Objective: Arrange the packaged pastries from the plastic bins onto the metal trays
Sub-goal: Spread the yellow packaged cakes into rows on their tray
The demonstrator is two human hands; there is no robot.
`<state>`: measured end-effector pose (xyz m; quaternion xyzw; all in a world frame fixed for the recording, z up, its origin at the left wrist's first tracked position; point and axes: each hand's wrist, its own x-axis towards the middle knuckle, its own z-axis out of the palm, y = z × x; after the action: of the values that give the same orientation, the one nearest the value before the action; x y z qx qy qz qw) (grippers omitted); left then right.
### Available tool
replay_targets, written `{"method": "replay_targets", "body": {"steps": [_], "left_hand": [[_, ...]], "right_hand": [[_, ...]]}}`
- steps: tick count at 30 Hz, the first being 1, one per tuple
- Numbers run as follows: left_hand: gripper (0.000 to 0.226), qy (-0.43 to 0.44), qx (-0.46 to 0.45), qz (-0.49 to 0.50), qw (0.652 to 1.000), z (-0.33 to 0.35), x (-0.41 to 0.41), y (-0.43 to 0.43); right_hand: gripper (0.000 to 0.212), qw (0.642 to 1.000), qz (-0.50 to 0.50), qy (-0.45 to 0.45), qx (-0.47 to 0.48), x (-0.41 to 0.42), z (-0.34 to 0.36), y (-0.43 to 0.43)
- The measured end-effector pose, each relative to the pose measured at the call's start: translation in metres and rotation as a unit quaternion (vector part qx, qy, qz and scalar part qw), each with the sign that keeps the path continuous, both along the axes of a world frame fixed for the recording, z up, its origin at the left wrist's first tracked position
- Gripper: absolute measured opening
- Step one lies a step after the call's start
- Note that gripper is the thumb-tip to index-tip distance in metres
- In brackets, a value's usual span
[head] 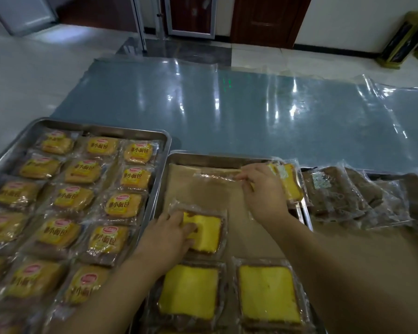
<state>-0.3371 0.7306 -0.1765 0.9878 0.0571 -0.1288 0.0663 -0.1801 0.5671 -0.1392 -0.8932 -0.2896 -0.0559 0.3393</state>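
A metal tray lined with brown paper lies in front of me. Two packaged yellow cakes sit at its near end, one on the left and one on the right. My left hand presses on a third packaged cake laid on the paper above them. My right hand pinches the clear wrapper of another yellow cake at the tray's far right corner, tilted up on its edge.
A second metal tray on the left holds several rows of labelled yellow pastries. Wrapped brown pastries are piled at the right. A shiny plastic sheet covers the floor beyond the trays.
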Motion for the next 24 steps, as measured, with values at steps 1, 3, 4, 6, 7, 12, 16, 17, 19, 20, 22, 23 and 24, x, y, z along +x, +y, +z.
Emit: {"method": "replay_targets", "body": {"steps": [1,3,4,6,7,12,16,17,19,20,22,23,24], "left_hand": [[0.044,-0.008,-0.005,0.000,1.000,-0.001,-0.003,0.001],[0.044,-0.028,-0.016,-0.002,0.999,-0.004,-0.007,0.004],[0.043,-0.039,-0.023,-0.004,0.999,-0.006,-0.010,0.005],[0.042,-0.056,-0.045,-0.007,0.997,-0.009,-0.013,0.008],[0.041,-0.064,-0.057,-0.008,0.996,-0.010,-0.014,0.009],[0.037,-0.087,-0.092,-0.015,0.992,-0.011,-0.016,0.015],[0.030,-0.103,-0.076,-0.015,0.992,-0.008,-0.015,0.017],[0.027,-0.111,-0.069,-0.015,0.991,-0.006,-0.014,0.018],[0.026,-0.122,-0.055,-0.013,0.991,-0.004,-0.010,0.017],[0.027,-0.127,-0.052,-0.010,0.990,-0.003,-0.008,0.016],[0.030,-0.136,-0.059,0.000,0.989,-0.001,0.000,0.011],[0.031,-0.138,-0.063,0.001,0.988,0.001,0.005,0.008],[0.032,-0.138,-0.067,0.000,0.988,0.002,0.010,0.004]], "right_hand": [[0.021,0.998,0.045,-0.002,-0.035,-0.003,-0.007,0.002],[0.030,0.986,0.115,0.010,-0.122,-0.008,-0.021,0.004],[0.038,0.977,0.137,0.012,-0.165,-0.010,-0.029,0.005],[0.050,0.963,0.154,0.017,-0.220,-0.011,-0.037,0.010],[0.052,0.959,0.158,0.025,-0.233,-0.010,-0.038,0.013],[0.058,0.930,0.207,0.126,-0.275,-0.003,-0.028,0.042],[0.058,0.918,0.237,0.139,-0.285,-0.003,-0.018,0.052],[0.054,0.923,0.231,0.129,-0.279,-0.005,-0.016,0.049],[0.044,0.945,0.201,0.103,-0.237,-0.010,-0.015,0.038],[0.040,0.959,0.178,0.087,-0.202,-0.012,-0.015,0.030],[0.032,0.981,0.123,0.041,-0.144,-0.014,-0.013,0.011],[0.029,0.988,0.085,0.017,-0.129,-0.014,-0.011,0.000],[0.026,0.992,0.042,-0.007,-0.116,-0.013,-0.010,-0.010]]}}
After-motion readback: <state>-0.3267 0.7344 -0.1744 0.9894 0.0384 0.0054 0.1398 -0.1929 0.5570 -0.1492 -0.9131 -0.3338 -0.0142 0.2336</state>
